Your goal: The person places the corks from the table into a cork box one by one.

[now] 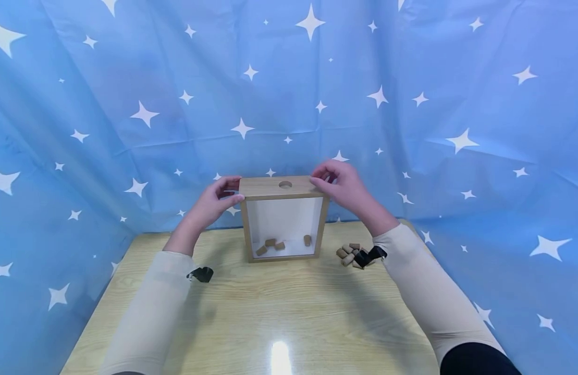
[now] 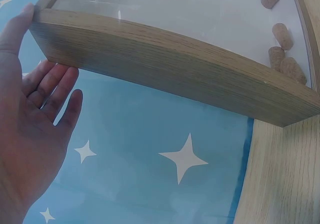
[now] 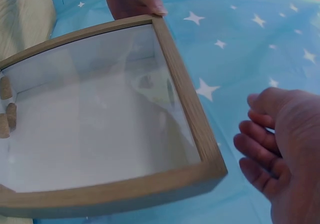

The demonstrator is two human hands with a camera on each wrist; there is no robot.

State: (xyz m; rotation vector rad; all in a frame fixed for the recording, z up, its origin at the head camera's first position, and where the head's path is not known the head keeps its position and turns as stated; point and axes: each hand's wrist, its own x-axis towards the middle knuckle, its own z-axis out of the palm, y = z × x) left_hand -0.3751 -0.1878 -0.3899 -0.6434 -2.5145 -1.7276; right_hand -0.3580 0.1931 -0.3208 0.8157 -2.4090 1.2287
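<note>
A shallow wooden box (image 1: 265,189) with a clear front and a round hole (image 1: 285,185) in its top stands upright on the table. Several corks (image 1: 280,245) lie inside along the bottom. My left hand (image 1: 209,204) holds the box's upper left corner; in the left wrist view, its thumb (image 2: 20,27) is on the front edge and fingers reach the back edge. Near the upper right corner is my right hand (image 1: 347,185), fingers loosely curled. The right wrist view shows this hand (image 3: 295,139) apart from the wooden frame (image 3: 187,104), holding nothing.
Several loose corks (image 1: 347,259) are piled on the table right of the box, partly hidden by a black strap (image 1: 370,256) at the right wrist. A blue star-patterned curtain (image 1: 289,104) hangs behind the wooden table (image 1: 251,307).
</note>
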